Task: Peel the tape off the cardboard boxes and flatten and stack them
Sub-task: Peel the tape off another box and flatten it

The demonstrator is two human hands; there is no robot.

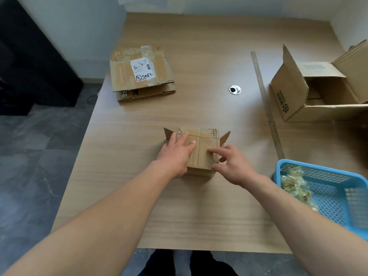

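A small cardboard box (202,150) sits in the middle of the wooden table (199,56), its two side flaps sticking up at the far corners. My left hand (175,154) lies flat on its top left part, fingers spread. My right hand (233,166) touches the box's right side, forefinger on the top face and thumb at the near right corner. A stack of flattened boxes (142,73) with a white shipping label lies at the far left of the table.
A large open cardboard box (288,96) stands at the right edge, more cardboard behind it. A blue plastic basket (336,198) with crumpled tape pieces sits at the near right. A long strip (266,104) lies on the table. A round cable hole (235,89) is mid-table.
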